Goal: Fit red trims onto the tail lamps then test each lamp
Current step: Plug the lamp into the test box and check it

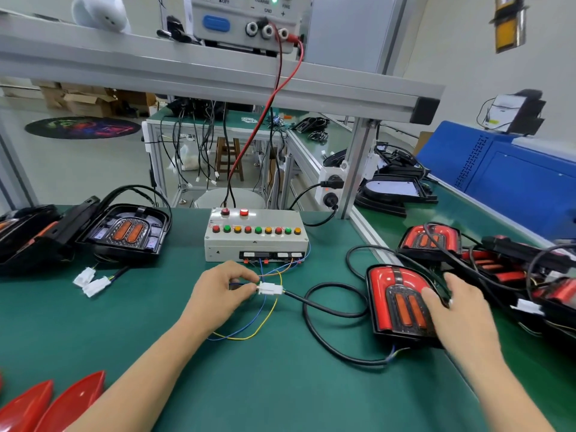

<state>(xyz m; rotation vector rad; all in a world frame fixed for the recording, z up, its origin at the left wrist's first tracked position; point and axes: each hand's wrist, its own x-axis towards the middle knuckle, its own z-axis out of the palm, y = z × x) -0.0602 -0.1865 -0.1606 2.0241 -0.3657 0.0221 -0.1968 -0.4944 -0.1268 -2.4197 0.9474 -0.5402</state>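
A tail lamp (393, 294) with a red trim fitted lies on the green mat at the right. My right hand (455, 307) rests flat on its right side, fingers spread. Its black cable (327, 310) loops left to a white connector (270, 289). My left hand (219, 289) pinches the thin wires at that connector's left end. Those wires run up to the grey test box (255, 235) with coloured buttons. Two loose red trims (53, 403) lie at the bottom left.
Untrimmed black lamps (124, 232) with loose white plugs (92, 282) sit at the left. More trimmed lamps (431, 241) are heaped at the right. A power supply (246, 20) stands on the shelf above, with red and black leads going down to the box.
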